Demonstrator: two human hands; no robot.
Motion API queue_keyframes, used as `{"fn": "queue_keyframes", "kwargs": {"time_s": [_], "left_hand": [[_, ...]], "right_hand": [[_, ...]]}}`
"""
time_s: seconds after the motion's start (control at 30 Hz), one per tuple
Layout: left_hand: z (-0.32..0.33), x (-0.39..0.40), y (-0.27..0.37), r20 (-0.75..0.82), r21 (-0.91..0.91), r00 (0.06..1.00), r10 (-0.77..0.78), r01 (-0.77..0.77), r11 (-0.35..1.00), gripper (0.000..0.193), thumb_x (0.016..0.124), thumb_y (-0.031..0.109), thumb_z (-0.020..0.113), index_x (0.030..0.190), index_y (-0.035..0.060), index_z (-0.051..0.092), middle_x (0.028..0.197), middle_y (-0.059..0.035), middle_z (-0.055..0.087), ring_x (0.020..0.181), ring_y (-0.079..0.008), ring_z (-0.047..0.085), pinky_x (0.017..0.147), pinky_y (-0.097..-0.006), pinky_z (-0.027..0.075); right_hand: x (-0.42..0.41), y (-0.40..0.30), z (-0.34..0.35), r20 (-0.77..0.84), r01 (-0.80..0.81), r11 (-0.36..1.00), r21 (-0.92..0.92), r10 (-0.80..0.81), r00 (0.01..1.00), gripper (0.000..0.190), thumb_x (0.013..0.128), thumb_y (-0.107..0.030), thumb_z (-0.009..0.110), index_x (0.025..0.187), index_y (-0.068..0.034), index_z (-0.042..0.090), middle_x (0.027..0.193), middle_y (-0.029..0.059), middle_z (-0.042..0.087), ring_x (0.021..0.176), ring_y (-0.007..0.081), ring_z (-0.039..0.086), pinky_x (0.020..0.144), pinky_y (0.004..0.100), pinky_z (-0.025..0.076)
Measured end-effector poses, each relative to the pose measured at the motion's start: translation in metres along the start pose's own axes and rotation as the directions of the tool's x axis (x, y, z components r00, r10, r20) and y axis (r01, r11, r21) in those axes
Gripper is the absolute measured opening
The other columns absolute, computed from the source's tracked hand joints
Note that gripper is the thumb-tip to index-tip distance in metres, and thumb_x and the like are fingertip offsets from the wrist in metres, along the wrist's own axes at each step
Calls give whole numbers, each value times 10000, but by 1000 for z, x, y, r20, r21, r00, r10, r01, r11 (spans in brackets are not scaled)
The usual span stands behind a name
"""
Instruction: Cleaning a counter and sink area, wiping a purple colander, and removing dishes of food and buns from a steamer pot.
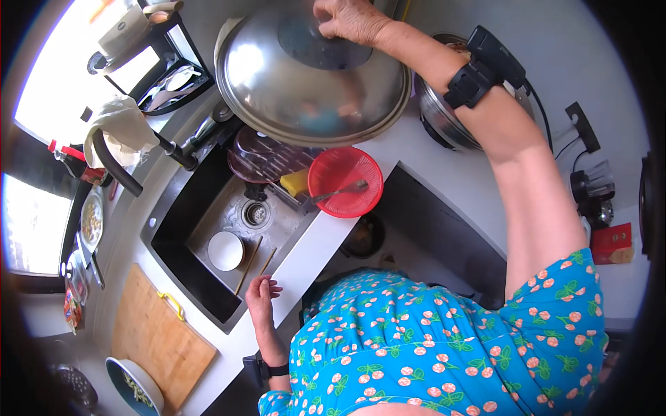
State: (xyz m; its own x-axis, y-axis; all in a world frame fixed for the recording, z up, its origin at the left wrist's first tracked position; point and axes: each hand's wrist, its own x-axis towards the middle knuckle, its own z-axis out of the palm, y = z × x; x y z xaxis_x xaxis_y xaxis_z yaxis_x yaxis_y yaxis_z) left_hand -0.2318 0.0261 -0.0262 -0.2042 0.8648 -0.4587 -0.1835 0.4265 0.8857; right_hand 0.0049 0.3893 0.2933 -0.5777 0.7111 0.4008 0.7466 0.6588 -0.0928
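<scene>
My right hand (354, 22) reaches to the top of the view and grips the knob of a large domed metal wok lid (312, 99). The knob is mostly hidden by the fingers. Beside the lid, under my right forearm, a metal pot (447, 114) is partly covered from sight. My left hand (264, 297) is over the sink's front rim, loosely curled and holding nothing. Close to its fingers a pair of wooden chopsticks (248, 266) lies in the sink (208, 218). A white bowl (226, 250) sits there too, near the drain (256, 213).
A red plastic basket (346, 200) with a metal spoon (341, 191) rests at the sink's right edge, by a yellow sponge (295, 182). The faucet (117, 166) has a cloth (118, 127) over it. Left are a cutting board (156, 338), knife (96, 270) and food bowl (122, 372).
</scene>
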Motion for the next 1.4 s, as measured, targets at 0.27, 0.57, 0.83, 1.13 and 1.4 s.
{"fn": "queue_keyframes", "kwargs": {"time_s": [0.27,0.57,0.83,1.13,1.4], "left_hand": [[-1,5,0,34,-11,999,-15,15,1000,187,894,93,411,943,-32,540,776,-100,597,634,-161,609,530,-248,475],[2,5,16,67,-13,997,-35,36,999,187,894,120,428,929,-27,538,763,-104,593,633,-178,611,538,-259,485],[3,10,26,103,42,994,-32,28,999,199,897,103,412,943,-49,533,771,-108,592,630,-174,609,531,-259,487],[-1,1,26,62,26,996,-62,60,998,204,892,121,419,941,-40,534,769,-117,597,637,-192,616,542,-267,489],[14,-2,40,67,-3,995,-75,75,997,177,894,100,421,934,-27,539,763,-100,592,637,-170,606,539,-258,482]], "right_hand": [[-19,13,31,104,0,997,-80,8,995,256,625,-181,585,831,-31,560,718,184,572,709,327,573,657,386,459],[-58,2,50,194,-117,989,-89,132,972,240,657,-160,612,860,-42,559,762,176,553,783,346,561,715,403,455],[-75,3,65,303,-269,949,-163,307,902,256,665,-169,644,871,-31,581,866,215,576,854,365,575,749,411,479],[-77,12,91,244,-197,953,-231,253,936,226,659,-162,656,824,-25,583,809,208,590,793,353,592,702,396,492],[-59,1,101,228,-201,956,-213,249,941,202,651,-152,672,782,-21,590,801,208,595,786,342,599,703,387,496]]}}
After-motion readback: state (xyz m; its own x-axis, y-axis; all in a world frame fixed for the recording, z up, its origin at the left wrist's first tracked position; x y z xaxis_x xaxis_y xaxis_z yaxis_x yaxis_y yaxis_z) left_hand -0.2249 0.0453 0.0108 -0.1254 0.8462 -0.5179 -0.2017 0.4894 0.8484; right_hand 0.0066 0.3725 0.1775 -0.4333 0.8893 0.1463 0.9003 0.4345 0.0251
